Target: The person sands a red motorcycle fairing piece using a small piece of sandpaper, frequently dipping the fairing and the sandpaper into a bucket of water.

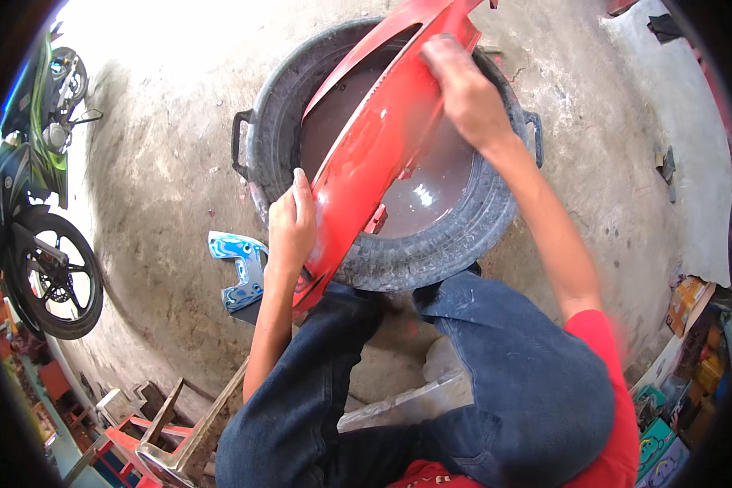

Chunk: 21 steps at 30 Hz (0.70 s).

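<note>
A long red plastic panel (366, 163) with a slotted upper part slants over a black tub (415, 260) of cloudy grey-brown water. My left hand (293, 220) grips the panel's lower left edge. My right hand (472, 106) presses on the upper right of the panel, fingers together and slightly blurred; whatever is under them cannot be made out. Left of the tub, a blue and white patterned piece (228, 244) lies on the concrete.
A green and black motorbike (49, 244) stands at the left. Wooden frames (175, 423) are at the lower left. A pale sheet (675, 98) and assorted clutter (691, 350) line the right side. My jeans-clad knees are below the tub.
</note>
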### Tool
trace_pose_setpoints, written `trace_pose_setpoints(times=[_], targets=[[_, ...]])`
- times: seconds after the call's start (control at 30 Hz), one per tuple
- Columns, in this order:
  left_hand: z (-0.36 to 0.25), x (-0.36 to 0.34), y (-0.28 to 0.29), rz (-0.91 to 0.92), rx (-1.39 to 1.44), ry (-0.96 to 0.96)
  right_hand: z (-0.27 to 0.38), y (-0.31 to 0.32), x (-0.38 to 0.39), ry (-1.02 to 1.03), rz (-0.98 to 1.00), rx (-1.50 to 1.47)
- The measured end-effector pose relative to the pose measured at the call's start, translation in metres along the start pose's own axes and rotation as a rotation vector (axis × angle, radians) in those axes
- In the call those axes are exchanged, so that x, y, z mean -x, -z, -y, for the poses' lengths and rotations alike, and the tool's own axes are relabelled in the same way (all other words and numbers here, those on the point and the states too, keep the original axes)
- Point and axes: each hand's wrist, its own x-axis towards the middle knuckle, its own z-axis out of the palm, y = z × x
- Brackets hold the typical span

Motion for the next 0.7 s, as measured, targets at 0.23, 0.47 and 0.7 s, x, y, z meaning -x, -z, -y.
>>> trace_pose_setpoints(times=[0.23,0.47,0.7], targets=[[0.012,0.002,0.0,0.051,-0.032,0.002,0.054,0.007,0.03,0.571,0.221,-0.188],[0.03,0.004,-0.002,0.124,-0.073,-0.081,0.018,-0.002,0.004,0.196,0.051,-0.045],[0.021,0.005,-0.001,0.078,-0.105,-0.06,0.013,0.001,-0.01,0.312,0.131,-0.014]])
